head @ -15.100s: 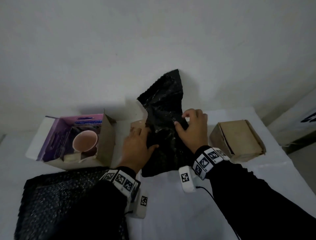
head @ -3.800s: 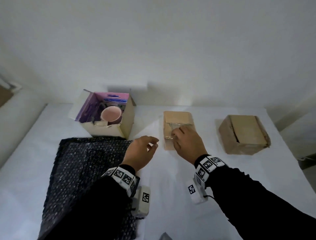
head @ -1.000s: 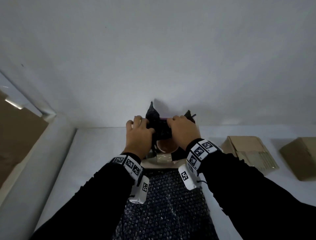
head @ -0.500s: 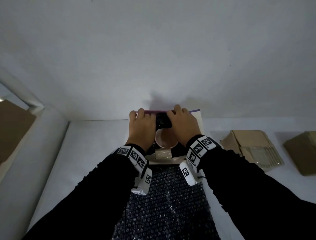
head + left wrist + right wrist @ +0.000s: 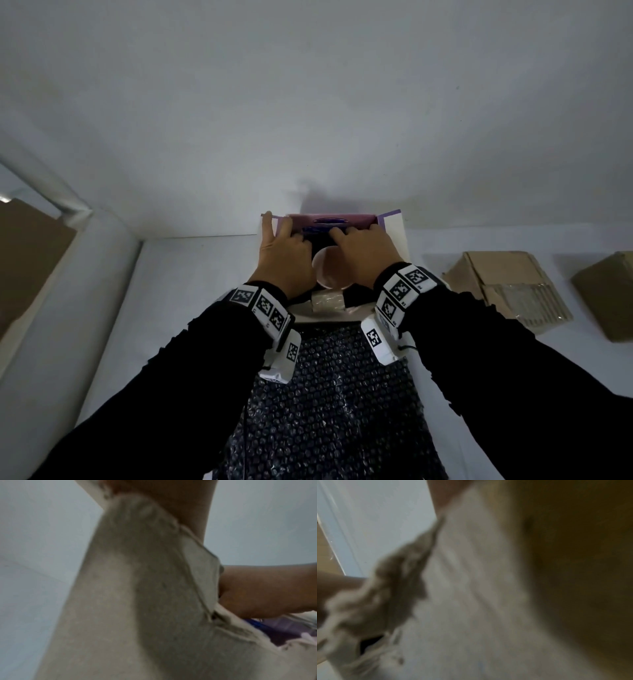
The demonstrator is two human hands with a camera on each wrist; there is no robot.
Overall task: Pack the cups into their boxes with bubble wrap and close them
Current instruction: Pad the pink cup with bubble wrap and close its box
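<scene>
An open white box [image 5: 394, 236] with a purple inside stands at the back of the table against the wall. A pink cup [image 5: 330, 274] sits upright in it. Black bubble wrap [image 5: 320, 244] is stuffed behind and around the cup. My left hand [image 5: 282, 251] lies over the box's left side, its fingers straight on the wrap and the left flap. My right hand [image 5: 363, 251] reaches in from the right, fingers curled down into the wrap. The left wrist view shows a grey cardboard flap [image 5: 137, 588] close up and the right hand [image 5: 265, 591] beyond it. The right wrist view is blurred cardboard [image 5: 471, 588].
A large sheet of black bubble wrap [image 5: 329, 404] lies on the white table [image 5: 191, 291] in front of the box, under my forearms. Two closed brown cardboard boxes [image 5: 507, 287] [image 5: 609, 294] stand to the right. A wall runs right behind the open box.
The wrap stood up above the box a second ago and is now pushed down inside it. Both hands have sunk lower into the box, either side of the cup.
</scene>
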